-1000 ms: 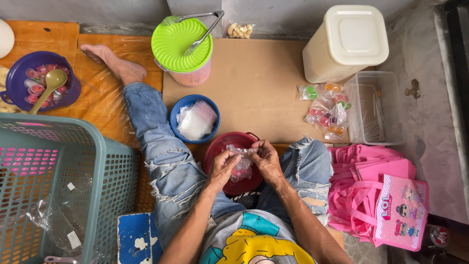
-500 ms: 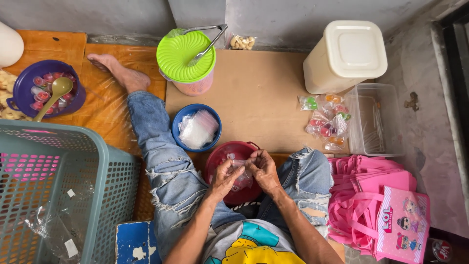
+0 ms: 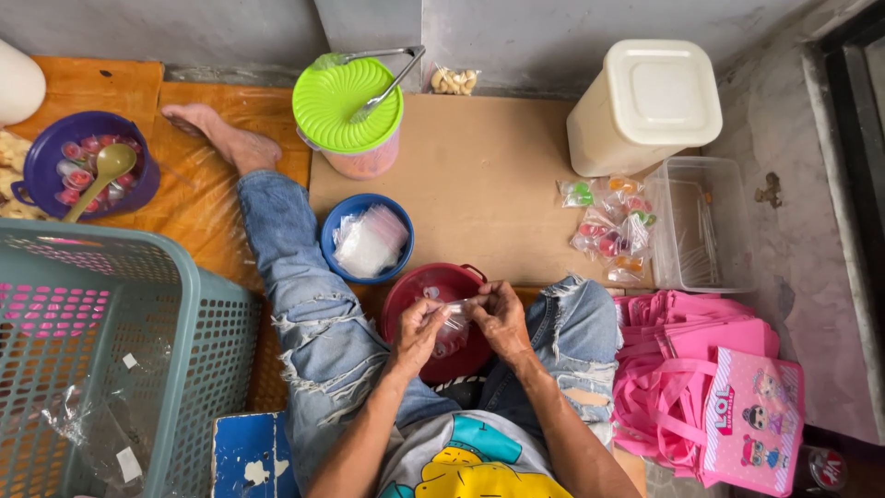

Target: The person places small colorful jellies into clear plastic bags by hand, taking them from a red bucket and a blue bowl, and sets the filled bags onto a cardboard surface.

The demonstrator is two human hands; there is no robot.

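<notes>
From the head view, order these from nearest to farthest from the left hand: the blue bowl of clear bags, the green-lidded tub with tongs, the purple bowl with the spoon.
Measured from the left hand:
1. Round blue plastic bowl of clear bags, just up and to the left, beside the knee.
2. Round tub with the lime-green lid and metal tongs, farther up, near the wall.
3. Purple plastic bowl with the yellow-green spoon, far left on the orange mat.
</notes>
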